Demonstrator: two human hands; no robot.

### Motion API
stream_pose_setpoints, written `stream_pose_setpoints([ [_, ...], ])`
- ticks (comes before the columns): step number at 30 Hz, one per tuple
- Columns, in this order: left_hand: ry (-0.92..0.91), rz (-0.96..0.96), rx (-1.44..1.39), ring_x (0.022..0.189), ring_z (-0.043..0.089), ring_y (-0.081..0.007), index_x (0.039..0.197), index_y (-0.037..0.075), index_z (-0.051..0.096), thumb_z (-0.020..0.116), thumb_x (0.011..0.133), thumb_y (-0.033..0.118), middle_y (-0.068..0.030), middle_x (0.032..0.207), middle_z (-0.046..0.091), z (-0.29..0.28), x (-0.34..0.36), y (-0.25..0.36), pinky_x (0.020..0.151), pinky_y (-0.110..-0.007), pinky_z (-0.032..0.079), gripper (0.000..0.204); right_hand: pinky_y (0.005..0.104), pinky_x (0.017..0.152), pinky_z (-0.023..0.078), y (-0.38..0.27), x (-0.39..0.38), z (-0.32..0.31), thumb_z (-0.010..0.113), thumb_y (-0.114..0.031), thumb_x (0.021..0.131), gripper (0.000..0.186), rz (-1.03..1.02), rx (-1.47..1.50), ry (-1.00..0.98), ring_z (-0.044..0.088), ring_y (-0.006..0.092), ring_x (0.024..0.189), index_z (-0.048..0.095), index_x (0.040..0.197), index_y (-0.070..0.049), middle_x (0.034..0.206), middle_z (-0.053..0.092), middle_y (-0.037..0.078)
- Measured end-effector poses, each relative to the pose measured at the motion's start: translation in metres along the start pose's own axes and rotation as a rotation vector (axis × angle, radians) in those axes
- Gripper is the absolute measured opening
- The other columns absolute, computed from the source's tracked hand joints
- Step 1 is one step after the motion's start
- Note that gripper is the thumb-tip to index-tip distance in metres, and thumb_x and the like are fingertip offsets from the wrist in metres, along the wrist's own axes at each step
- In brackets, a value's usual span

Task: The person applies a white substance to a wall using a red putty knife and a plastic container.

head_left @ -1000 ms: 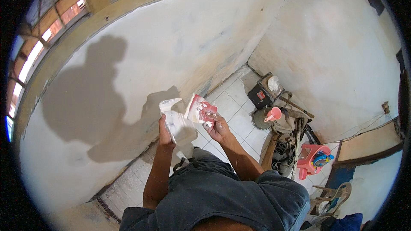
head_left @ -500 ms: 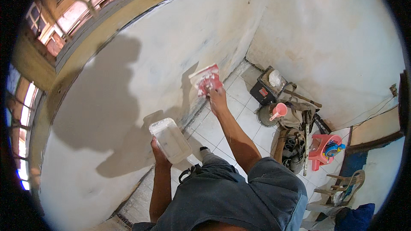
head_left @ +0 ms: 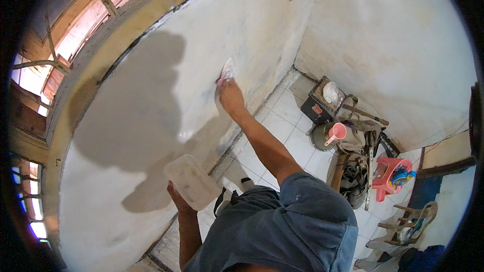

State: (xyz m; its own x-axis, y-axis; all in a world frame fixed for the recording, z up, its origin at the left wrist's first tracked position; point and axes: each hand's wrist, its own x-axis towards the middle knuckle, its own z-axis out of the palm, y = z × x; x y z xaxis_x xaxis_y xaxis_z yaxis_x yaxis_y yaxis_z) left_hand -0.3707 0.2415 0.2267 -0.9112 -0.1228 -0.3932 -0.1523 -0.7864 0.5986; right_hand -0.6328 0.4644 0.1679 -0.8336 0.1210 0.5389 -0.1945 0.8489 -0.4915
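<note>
My right hand [head_left: 231, 98] is closed around a red putty scraper [head_left: 230, 68], its blade pale with filler and edge-on against the white wall [head_left: 201, 55]. Smudged grey and whitish patches mark the plaster around it. Lower down, my left hand [head_left: 180, 199] grips a shallow rectangular plastic container [head_left: 189, 181] by its side, tilted beside the wall. A whitish coating covers the container's inside. How much filler it holds, I cannot tell.
On the tiled floor stand a black box [head_left: 318, 103] with a white bag on top, a bucket [head_left: 320, 138] with a pink dipper [head_left: 337, 132], and a pink stool [head_left: 387, 171]. A wooden chair [head_left: 413, 221] is farther right. A yellowish window frame [head_left: 126, 27] borders the wall.
My right hand has moved up and left, turning the scraper from flat-facing to edge-on at the wall. The container has shifted slightly left and down in view.
</note>
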Motion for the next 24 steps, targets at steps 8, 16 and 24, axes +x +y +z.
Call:
stream_pose_setpoints([
  [8, 0.104, 0.076, 0.104, 0.087, 0.061, -0.0181, 0.111, 0.006, 0.055, 0.042, 0.094, 0.024, -0.0053, 0.099, 0.061, 0.012, -0.004, 0.007, 0.073, -0.035, 0.054, 0.028, 0.0348, 0.053, 0.045, 0.062, -0.040, -0.009, 0.051, -0.010, 0.085, 0.014, 0.363, 0.483, 0.035, 0.060, 0.0243, 0.064, 0.060, 0.079, -0.001, 0.072, 0.062, 0.013],
  [16, 0.074, 0.177, 0.143, 0.084, 0.062, -0.0188, 0.112, 0.005, 0.055, 0.046, 0.093, 0.032, -0.0063, 0.098, 0.061, 0.015, -0.001, 0.005, 0.071, -0.035, 0.055, 0.034, 0.0285, 0.045, 0.038, 0.071, 0.049, -0.014, 0.050, -0.009, 0.087, 0.019, 0.709, 1.296, 0.058, 0.054, 0.0140, 0.053, 0.058, 0.072, -0.001, 0.064, 0.058, 0.003],
  [24, 0.082, 0.160, 0.104, 0.086, 0.063, -0.0220, 0.115, 0.007, 0.052, 0.039, 0.093, 0.041, -0.0083, 0.102, 0.060, 0.014, -0.011, 0.005, 0.073, -0.038, 0.055, 0.043, 0.0463, 0.058, 0.043, -0.033, 0.012, -0.017, 0.057, -0.012, 0.080, 0.016, -0.115, 0.286, 0.210, 0.055, 0.0404, 0.066, 0.056, 0.081, 0.003, 0.073, 0.054, 0.022],
])
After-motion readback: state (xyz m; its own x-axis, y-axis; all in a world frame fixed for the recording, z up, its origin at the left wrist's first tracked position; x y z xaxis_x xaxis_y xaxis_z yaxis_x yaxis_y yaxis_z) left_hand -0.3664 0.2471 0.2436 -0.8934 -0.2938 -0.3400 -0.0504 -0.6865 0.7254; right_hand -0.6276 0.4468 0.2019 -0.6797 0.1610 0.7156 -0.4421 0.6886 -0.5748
